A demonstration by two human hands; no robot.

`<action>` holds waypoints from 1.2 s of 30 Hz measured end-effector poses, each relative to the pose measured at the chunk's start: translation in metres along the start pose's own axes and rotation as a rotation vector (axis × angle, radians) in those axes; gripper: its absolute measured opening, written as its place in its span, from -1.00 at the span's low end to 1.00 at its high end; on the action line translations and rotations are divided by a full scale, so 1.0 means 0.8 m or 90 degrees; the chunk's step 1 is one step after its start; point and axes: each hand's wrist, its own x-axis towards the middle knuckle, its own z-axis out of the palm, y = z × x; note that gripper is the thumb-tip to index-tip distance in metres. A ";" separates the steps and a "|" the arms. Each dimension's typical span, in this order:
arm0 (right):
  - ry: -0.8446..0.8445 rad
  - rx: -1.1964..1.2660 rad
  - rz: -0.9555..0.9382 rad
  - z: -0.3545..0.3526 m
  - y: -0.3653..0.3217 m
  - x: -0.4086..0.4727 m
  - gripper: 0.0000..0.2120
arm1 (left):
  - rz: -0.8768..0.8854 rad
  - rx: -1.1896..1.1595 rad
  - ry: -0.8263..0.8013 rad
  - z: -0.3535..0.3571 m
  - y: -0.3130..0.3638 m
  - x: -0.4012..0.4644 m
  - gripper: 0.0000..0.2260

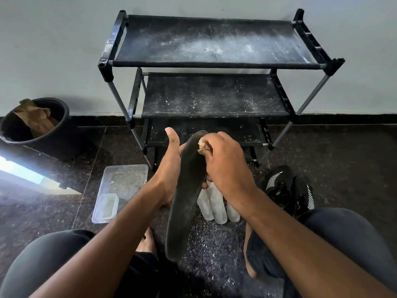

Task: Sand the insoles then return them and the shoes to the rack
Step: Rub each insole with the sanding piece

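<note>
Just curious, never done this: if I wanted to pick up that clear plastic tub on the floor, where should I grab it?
Probably the clear tub's long rim, from above: it lies flat and open-topped, a smaller container fills its near end, and the walls look thin enough to pinch.

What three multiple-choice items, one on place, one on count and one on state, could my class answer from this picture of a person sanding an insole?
1. Where do the black shoes stand?
A. On the rack's top shelf
B. On the floor at the person's right
C. Inside the bin

2. How many white insoles lie on the floor behind the dark insole?
A. Three
B. One
C. Six

3. What is the right hand doing?
A. Resting open on a knee
B. Lifting the clear tray
C. Pinching a scrap of sandpaper against the dark insole

Answers:
1 B, the pair sits on the dark floor, right of the arms.
2 A, three pale rounded ends show side by side.
3 C, its fingers curl round the tan scrap near the insole's far end, while the left hand supports the insole.
</note>
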 end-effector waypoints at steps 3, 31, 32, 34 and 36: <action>-0.044 -0.057 -0.025 0.004 0.001 -0.005 -0.73 | 0.007 0.018 -0.003 0.000 -0.003 0.001 -0.07; 0.071 -0.011 -0.022 -0.014 0.020 0.021 -0.88 | -0.045 0.057 0.023 -0.002 0.001 -0.004 -0.10; 0.074 0.006 -0.010 -0.014 0.022 0.021 -0.88 | -0.051 0.069 0.020 -0.003 0.000 -0.004 -0.10; 0.060 0.039 0.007 -0.017 0.019 0.017 -0.88 | -0.044 0.075 0.030 -0.003 0.000 -0.005 -0.11; 0.024 0.058 0.019 -0.018 0.014 0.013 -0.89 | -0.031 0.076 0.059 -0.004 0.002 -0.008 -0.12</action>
